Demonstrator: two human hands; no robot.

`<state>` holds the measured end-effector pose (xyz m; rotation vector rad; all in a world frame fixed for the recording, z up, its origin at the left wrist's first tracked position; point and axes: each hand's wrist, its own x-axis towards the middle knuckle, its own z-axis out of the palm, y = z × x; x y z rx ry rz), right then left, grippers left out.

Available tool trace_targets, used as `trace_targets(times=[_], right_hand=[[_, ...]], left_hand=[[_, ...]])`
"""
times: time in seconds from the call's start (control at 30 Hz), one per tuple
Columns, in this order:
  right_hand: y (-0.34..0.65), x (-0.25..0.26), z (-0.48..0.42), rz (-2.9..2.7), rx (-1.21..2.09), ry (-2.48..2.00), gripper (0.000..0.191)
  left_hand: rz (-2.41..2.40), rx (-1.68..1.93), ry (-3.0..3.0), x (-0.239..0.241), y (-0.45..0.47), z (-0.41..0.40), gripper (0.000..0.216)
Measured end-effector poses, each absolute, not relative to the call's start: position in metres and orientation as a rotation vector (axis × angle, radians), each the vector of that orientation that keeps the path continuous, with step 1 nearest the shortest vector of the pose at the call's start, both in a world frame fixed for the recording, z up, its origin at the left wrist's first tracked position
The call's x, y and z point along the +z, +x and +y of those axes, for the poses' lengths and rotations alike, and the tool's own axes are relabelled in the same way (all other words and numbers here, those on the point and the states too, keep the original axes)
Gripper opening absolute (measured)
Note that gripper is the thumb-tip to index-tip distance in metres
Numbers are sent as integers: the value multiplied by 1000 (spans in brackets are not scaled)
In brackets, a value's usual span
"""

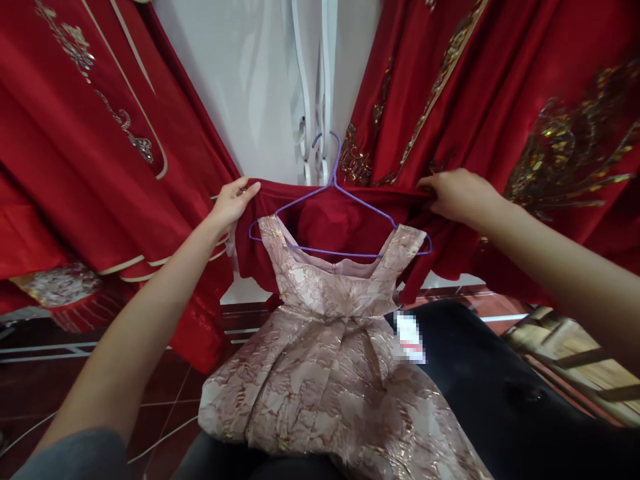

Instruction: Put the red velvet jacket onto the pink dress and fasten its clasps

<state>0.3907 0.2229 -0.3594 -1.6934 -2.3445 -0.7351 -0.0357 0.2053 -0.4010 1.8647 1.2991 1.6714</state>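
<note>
A dark red garment (327, 220) is stretched sideways between my two hands, its upper edge nearly level. My left hand (233, 203) pinches its left corner between thumb and fingers. At the other corner, my right hand (457, 193) is closed on the cloth, its fingertips partly hidden. In front of this garment lies a pink-and-gold brocade dress (330, 373) with wide shoulder straps, spread over my lap. The straps hang on a purple hanger (367, 200), whose hook points up. A white tag (410, 337) with blurred print is at the dress's right side.
Red embroidered gowns hang on the left (165, 133) and the right (480, 113). Behind, between them, are white panels (225, 73) with curved handles. A black surface (465, 373) and a slatted wooden item (575, 347) are at the lower right. A pale cable (163, 440) crosses the tiled floor.
</note>
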Motion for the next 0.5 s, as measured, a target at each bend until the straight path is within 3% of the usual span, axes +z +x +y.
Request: trace_targets(times=[0.17, 0.37, 0.5], right_hand=[[397, -364, 200, -2202, -600, -1928, 40], [415, -371, 177, -2234, -775, -1836, 23], [432, -388, 165, -2355, -783, -1741, 37]], left_hand=[[1632, 1624, 2117, -419, -30, 196, 22], [2072, 1774, 2229, -438, -23, 188, 25], [2165, 1583, 2312, -449, -43, 182, 26]])
